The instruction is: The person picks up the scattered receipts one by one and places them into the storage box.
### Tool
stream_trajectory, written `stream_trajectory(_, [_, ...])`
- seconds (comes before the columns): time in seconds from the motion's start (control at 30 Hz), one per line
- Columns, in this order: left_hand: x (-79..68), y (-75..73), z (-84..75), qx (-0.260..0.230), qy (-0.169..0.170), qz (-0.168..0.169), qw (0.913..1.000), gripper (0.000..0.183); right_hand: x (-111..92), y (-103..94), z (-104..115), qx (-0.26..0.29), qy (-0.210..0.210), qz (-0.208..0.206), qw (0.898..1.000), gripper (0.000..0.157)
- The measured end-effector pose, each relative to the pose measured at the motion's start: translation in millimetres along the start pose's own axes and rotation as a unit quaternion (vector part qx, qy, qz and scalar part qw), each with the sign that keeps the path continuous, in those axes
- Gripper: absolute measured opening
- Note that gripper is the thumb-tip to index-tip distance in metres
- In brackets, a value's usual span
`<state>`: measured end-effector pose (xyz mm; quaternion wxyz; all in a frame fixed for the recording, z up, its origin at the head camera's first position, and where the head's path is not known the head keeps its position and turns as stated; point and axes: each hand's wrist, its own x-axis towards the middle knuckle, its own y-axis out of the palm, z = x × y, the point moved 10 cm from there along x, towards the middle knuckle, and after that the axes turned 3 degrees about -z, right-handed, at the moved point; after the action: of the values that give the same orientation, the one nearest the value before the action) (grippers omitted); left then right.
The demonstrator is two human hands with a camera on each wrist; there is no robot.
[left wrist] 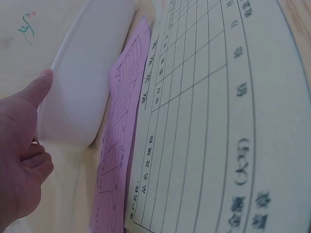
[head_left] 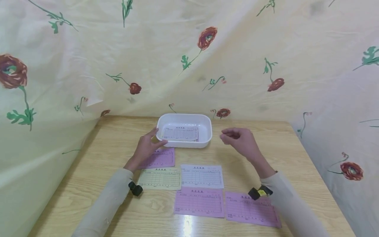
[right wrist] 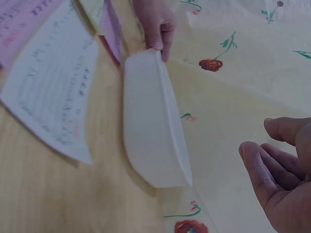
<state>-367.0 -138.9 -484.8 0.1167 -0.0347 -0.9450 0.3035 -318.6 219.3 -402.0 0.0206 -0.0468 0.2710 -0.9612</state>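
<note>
A white plastic tub (head_left: 189,144) stands at the back of the table, with a white printed form slip (head_left: 180,133) lying in it and a pink edge showing beneath. My left hand (head_left: 147,144) grips the tub's left end, its thumb on the rim. The left wrist view shows that thumb (left wrist: 41,87) against the tub's wall. To the right of the tub, apart from it, my right hand (head_left: 241,141) hovers with loosely bent fingers. Nothing shows between its thumb and fingertips in the right wrist view.
In front of the tub lie a purple slip (head_left: 160,159), partly under my left forearm, a pale green slip (head_left: 160,179), a white slip (head_left: 202,176) and two pink slips (head_left: 199,202), one partly behind my right wrist. A flowered cloth (head_left: 165,59) hangs behind the wooden table (head_left: 296,177).
</note>
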Motion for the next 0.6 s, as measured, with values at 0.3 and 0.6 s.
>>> stream_trajectory(0.3, [0.1,0.3,0.1,-0.006,0.006,0.001,1.0,0.087,-27.7,8.7,-33.3,-0.042,0.027,0.002,0.999,0.046])
stream_trajectory(0.6, [0.2,0.8,1.4,-0.005,0.003,0.003,1.0,0.089,-45.1,26.2,-64.1,-0.075,0.055,0.023,0.995,0.036])
